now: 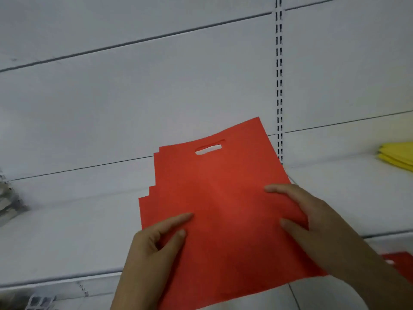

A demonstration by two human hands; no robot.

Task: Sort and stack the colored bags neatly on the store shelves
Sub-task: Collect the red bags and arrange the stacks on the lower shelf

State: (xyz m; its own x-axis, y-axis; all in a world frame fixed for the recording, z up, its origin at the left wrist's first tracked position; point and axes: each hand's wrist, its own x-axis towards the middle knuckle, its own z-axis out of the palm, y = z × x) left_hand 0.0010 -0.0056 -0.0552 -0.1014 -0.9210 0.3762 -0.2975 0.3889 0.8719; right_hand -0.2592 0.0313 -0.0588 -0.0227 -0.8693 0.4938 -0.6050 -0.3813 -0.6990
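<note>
We see a stack of flat red non-woven bags (223, 209) with die-cut handle slots held over the white metal store shelf (67, 231), between our two hands. Our left hand (154, 249) grips the stack's lower left edge, thumb lying on top of the fabric and pointing up and to the right, the other fingers tucked under the bags where we cannot see them. Our right hand (312, 222) holds the right edge, thumb and forefinger spread across the top sheet, the remaining fingers hidden below.

At the far left edge, a grey blurred object (9, 202) sits on the shelf, too smeared to identify. The left edges of the bags are stepped, so several layers show, though we cannot count them surely. The near bottom corner of the stack runs out of view at the lower edge. A slotted white upright (279, 86) rises behind the stack's far right corner.

The bags' long axis runs away from us, leaning slightly right, with the handle slot (209, 149) at the far end toward the shelf's back panel (134, 97).

At right, a stack of yellow folded bags (397, 156) lies on the shelf, cut off by the frame. Below it, a red bag (400, 262) shows partly behind our right forearm.
</note>
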